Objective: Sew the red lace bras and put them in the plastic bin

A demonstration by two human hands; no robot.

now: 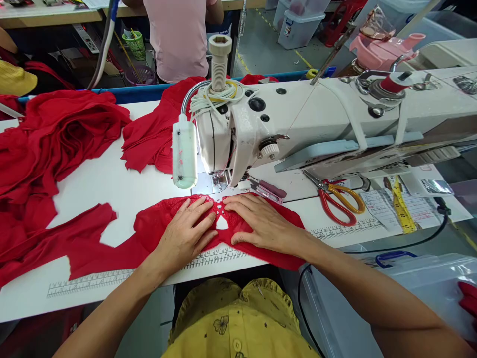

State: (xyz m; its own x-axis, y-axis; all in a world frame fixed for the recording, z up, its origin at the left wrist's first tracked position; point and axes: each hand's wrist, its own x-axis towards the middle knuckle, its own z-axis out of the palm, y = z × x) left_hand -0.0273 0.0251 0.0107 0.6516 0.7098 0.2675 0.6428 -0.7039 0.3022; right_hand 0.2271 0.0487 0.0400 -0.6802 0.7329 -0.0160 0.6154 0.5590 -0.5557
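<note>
Both hands flat, fingers spread, gripping nothing: left hand (185,233) and right hand (260,222) press one red lace piece (156,226) at 6 o'clock of one sewing machine (298,124). One pair of scissors (341,196) at 3 o'clock.

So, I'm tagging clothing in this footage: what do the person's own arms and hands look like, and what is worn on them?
Both forearms are bare, with no sleeves in view. The left hand and right hand wear no gloves, and no rings, watch or bracelets show. Fingernails look short and unpainted. Below the arms is a mustard-yellow garment with a small dark flower print, a ruffled edge and matching buttons.
</note>
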